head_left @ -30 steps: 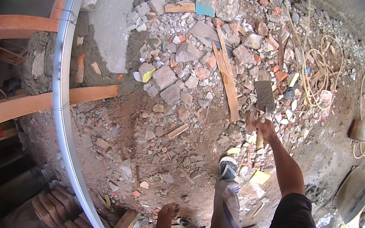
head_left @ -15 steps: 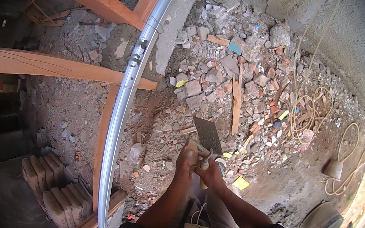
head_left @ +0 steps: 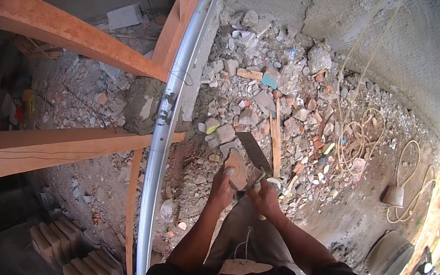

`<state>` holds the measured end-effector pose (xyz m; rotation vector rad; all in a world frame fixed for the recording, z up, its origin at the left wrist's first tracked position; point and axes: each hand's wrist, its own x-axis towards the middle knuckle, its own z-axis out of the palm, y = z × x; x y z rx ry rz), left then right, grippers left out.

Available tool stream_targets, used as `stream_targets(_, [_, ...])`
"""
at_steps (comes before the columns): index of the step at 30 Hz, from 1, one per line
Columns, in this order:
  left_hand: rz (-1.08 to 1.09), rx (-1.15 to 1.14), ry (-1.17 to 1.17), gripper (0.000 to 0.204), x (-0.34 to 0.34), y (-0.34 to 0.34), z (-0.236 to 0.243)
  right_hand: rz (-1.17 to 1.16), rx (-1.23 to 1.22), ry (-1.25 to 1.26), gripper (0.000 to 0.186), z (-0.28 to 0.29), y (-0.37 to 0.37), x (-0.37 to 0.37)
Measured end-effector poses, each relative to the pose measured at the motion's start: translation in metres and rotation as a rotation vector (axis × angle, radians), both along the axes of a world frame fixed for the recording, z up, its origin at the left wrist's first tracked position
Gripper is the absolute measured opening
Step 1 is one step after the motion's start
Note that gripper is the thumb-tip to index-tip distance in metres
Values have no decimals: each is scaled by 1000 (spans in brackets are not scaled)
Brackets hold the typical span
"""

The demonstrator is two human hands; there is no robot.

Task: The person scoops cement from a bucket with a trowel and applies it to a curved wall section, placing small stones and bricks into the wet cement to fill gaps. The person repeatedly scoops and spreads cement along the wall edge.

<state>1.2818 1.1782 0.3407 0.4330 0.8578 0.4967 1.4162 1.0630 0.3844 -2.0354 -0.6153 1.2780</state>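
My left hand (head_left: 222,185) is closed on a flat, broken piece of reddish brick (head_left: 235,169) at the lower middle of the view. Just right of it, my right hand (head_left: 264,197) grips the pale handle of a trowel; the broad grey blade (head_left: 254,151) points up and left over the rubble, beside the brick. A long shiny metal channel (head_left: 152,184) with dark mortar lumps on it runs up and down to my left, next to orange timber beams (head_left: 47,149).
Broken rubble (head_left: 249,96) covers the middle. Coiled cables (head_left: 417,147) and a small weighted block (head_left: 395,196) lie right, below a rough wall (head_left: 407,63). A round basin (head_left: 389,256) sits lower right; stacked sacks (head_left: 62,242) are lower left; more timber (head_left: 171,28) stands above.
My left hand has risen from low down and now holds the brick. My right hand and trowel have moved left and down to it. The view has also shifted upward toward the wall.
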Motion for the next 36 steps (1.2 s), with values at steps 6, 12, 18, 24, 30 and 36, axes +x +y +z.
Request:
stream_targets(6, [31, -129, 58, 52, -14, 23, -2, -370, -121, 157, 44, -89, 64, 71])
stream_targets(12, [178, -256, 332, 60, -25, 20, -31, -107, -240, -80, 73, -266, 191, 166])
stream_targets(18, [418, -430, 485, 56, -29, -14, -71, 117, -75, -287, 57, -416, 374, 224])
stream_targets(24, [499, -588, 565, 54, -17, -35, -110, 153, 146, -368, 60, -499, 513, 227])
stream_targets(30, [533, -684, 608, 55, -6, -41, -137, 282, 106, -436, 56, -540, 552, 221])
stream_targets(36, [502, -665, 612, 56, 2, -33, -132, 217, 206, -451, 48, -511, 513, 230])
